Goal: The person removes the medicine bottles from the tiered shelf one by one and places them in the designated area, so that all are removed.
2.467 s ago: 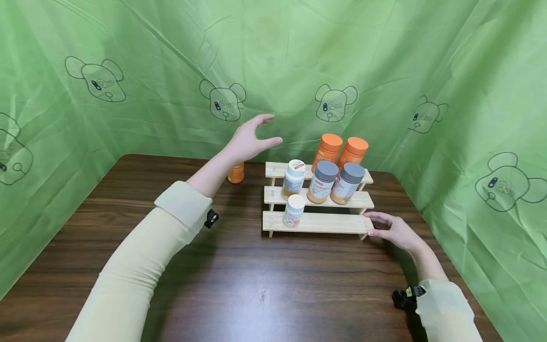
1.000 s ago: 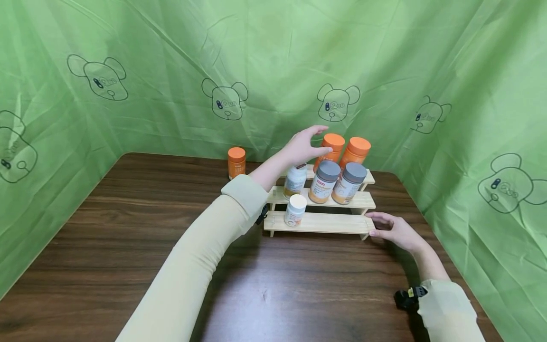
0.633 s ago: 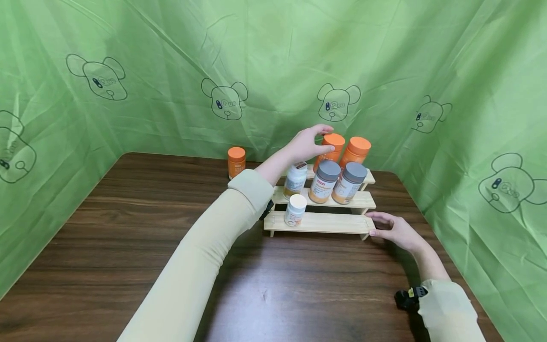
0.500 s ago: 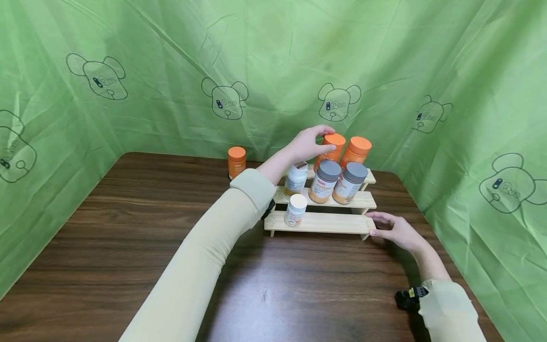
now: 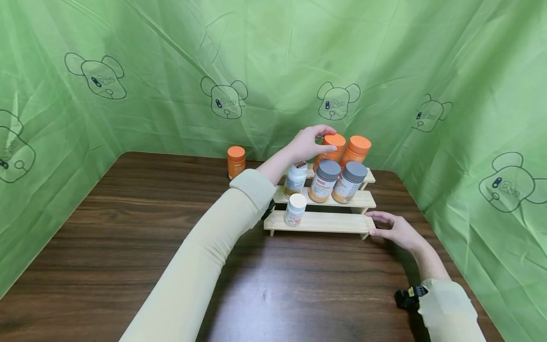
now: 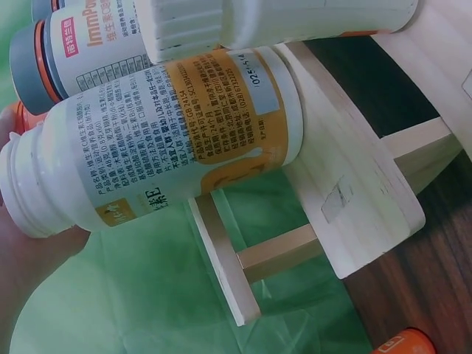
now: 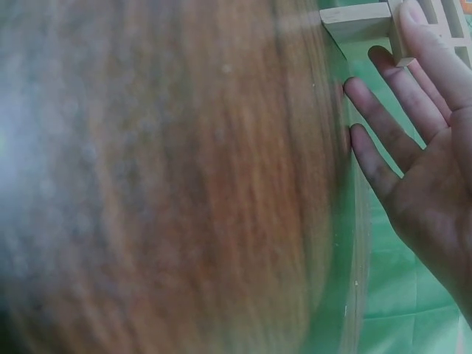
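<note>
Left hand (image 5: 306, 142) reaches over the top step of a three-step wooden rack (image 5: 325, 222), fingers and thumb curled round the lid of an orange bottle (image 5: 330, 151); that bottle stands on the top step, left of a second orange bottle (image 5: 355, 151) just beside it. Right hand (image 5: 393, 229) lies flat, fingers straight and loosely spread, fingertips against the right end of the bottom step; the right wrist view shows the palm (image 7: 435, 169) with one fingertip on the wood, and is otherwise blurred. Middle step: a white bottle (image 5: 295, 179) on the left, then two grey-lidded bottles (image 5: 323, 181) and (image 5: 348, 182) side by side, leaning close. Bottom step: a small white bottle (image 5: 294, 209) near its left end. In the left wrist view the white bottle (image 6: 177, 140) fills the frame, white label with an orange-yellow panel, dense Chinese print too small to read, a large "E" near the neck and a stamped code along the base, unclear; behind it a grey-lidded bottle (image 6: 66, 51) shows "ImmPow" in orange and a red tag with Chinese characters. A short orange bottle (image 5: 236, 162) stands alone on the dark wood table (image 5: 128, 228), well left of the rack. Green cloth (image 5: 171, 57) printed with bear outlines hangs behind and to both sides.
</note>
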The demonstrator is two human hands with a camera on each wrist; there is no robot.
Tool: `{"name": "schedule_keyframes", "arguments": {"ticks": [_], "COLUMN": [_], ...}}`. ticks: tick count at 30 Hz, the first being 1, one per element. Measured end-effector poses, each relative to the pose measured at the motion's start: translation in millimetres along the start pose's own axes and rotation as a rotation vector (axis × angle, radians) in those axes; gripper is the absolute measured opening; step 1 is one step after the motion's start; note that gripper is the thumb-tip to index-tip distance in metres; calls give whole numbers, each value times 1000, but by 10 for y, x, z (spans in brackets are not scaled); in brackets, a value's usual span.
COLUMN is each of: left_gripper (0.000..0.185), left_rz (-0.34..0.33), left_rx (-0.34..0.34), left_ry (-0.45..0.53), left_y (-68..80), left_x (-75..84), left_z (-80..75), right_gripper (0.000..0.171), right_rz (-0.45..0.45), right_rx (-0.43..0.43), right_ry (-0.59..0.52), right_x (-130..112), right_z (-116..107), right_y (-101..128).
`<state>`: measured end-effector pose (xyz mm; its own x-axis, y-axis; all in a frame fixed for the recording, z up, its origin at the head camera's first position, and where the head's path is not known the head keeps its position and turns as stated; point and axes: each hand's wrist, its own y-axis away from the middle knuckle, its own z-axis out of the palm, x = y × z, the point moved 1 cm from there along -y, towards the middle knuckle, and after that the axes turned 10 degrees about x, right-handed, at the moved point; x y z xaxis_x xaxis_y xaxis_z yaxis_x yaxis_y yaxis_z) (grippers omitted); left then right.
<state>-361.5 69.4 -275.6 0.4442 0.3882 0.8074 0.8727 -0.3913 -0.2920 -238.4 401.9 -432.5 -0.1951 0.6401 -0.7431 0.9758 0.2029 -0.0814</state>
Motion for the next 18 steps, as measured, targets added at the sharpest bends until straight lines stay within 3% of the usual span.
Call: {"name": "schedule_keyframes", "arguments": {"ticks": [18], "left_gripper": [49], "left_rz": [10], "left_rx": [149], "left_ry": [36], "left_y": [32], "left_x": [34], "left_z": [-179], "right_gripper": [53], "right_rz": [18], "right_rx": [-1], "right_ry": [15], "right_x": [7], "right_z": [3], "right_y": [5]}}
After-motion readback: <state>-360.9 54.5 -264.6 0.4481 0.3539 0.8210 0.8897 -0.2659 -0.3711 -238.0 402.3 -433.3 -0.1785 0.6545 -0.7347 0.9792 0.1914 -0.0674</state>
